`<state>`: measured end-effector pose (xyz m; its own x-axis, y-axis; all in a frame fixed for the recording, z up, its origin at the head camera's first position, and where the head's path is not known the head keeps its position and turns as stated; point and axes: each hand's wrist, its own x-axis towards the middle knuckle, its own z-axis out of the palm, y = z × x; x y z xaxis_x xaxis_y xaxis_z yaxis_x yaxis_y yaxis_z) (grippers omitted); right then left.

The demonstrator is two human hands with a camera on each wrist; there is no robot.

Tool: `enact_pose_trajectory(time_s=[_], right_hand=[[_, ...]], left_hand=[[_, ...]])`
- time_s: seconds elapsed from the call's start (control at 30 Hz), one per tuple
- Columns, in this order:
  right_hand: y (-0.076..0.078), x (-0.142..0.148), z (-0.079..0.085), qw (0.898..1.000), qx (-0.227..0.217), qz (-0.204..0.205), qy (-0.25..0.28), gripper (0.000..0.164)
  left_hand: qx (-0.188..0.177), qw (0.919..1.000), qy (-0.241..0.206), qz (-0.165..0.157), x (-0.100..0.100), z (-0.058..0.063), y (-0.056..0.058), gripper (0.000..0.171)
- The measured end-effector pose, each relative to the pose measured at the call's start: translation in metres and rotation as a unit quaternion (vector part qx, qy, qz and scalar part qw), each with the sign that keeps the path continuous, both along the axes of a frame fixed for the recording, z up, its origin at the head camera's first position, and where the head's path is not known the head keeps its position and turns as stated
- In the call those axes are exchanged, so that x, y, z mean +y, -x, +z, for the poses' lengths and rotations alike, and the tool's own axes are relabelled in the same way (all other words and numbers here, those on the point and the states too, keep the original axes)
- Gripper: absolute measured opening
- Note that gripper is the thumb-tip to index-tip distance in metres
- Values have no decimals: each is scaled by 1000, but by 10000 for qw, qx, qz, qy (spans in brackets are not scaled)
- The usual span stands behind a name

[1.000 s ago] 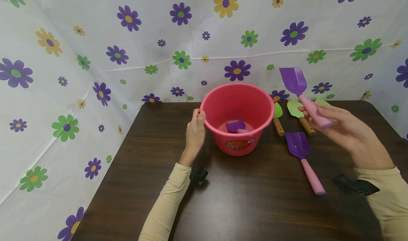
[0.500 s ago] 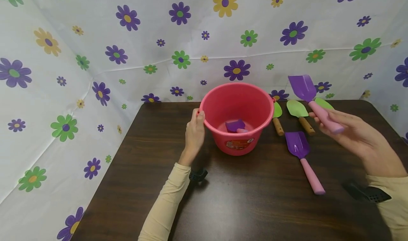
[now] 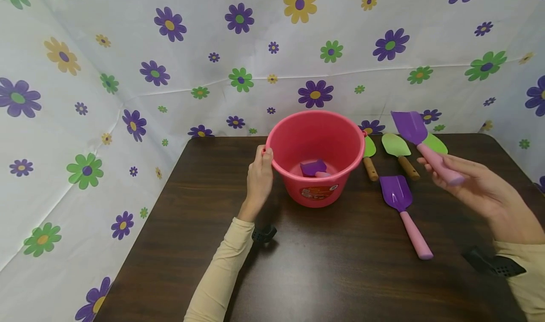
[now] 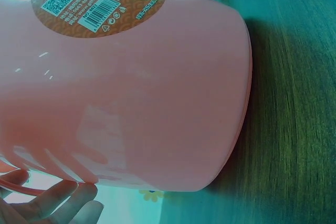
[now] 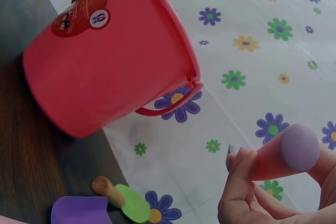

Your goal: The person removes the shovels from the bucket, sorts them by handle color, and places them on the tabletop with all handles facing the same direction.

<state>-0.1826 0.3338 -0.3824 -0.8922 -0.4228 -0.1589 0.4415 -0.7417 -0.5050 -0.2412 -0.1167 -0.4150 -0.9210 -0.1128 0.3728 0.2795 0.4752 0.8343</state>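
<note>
My left hand (image 3: 259, 178) grips the left rim of a pink bucket (image 3: 294, 185), thumb over the edge; in the left wrist view its fingers lie by the bucket's handle. Inside the bucket lies a purple scoop (image 3: 312, 167) with a pink handle, partly hidden by the front wall. Above the table's right side, my right hand (image 3: 481, 185) holds a second purple garden scoop (image 3: 409, 126) by its pink handle, blade up and tilted left. The right wrist view shows that handle's end (image 5: 300, 148) between thumb and fingers. A third purple scoop (image 3: 397, 193) lies on the table.
Behind the lying scoop are green trowels with wooden handles: one (image 3: 369, 168) beside the bucket, one (image 3: 396, 144) to its right, and a green blade (image 3: 435, 143) partly hidden by the raised scoop. A flowered sheet (image 3: 264, 38) hangs behind the dark wooden table (image 3: 204, 189).
My right hand has moved to the right and down with the scoop, away from the bucket. The left hand and the bucket stay in place.
</note>
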Motion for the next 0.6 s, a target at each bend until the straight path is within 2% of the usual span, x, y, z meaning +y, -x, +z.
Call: enact_pose_trajectory(time_s=[0.1, 0.27, 0.6], right_hand=[[-1, 1, -3, 10000, 9, 26, -52, 43], [-1, 2, -6, 9996, -187, -90, -181, 41], [-6, 10, -13, 9985, -520, -153, -88, 42]], left_hand=[[14, 10000, 42, 70, 0, 0, 1, 54], [16, 10000, -2, 9, 0, -1, 1, 54], [68, 10000, 12, -63, 0, -1, 1, 55]])
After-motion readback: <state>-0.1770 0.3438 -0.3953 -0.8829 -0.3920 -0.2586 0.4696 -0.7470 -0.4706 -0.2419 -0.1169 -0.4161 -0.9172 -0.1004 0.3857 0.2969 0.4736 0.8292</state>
